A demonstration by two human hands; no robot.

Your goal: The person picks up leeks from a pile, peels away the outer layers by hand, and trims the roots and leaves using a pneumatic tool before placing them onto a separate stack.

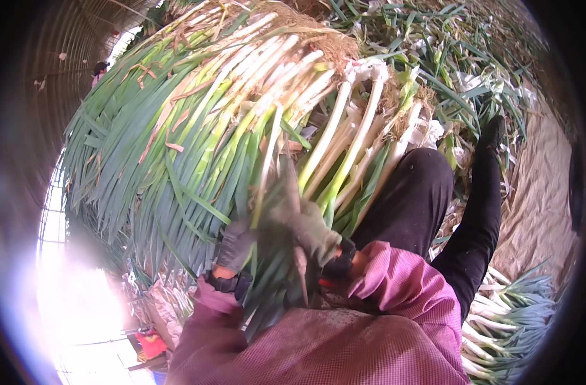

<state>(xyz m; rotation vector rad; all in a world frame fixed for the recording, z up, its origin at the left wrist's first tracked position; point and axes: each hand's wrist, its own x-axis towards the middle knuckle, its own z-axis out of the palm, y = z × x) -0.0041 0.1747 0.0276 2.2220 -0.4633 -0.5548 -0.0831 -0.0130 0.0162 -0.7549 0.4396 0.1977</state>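
My left hand (237,242), in a grey glove, is closed around a leek (268,163) at the lower middle. The leek stands with its white stalk pointing away from me. Close beside it on the right, my right hand (311,232) is gloved, closed and smeared by motion. A thin brownish strip (300,260) passes at its fingers; I cannot make out what it is. Thicker leeks (358,138) lie just beyond my right hand, their root ends near some whitish scraps.
A large heap of leeks (177,135) fills the left and centre. Loose leaves and peelings (460,70) cover the upper right. More leeks (505,327) lie at the lower right beside brown sheeting (537,192). My bent legs (408,199) are right of centre. A person (98,74) is far back left.
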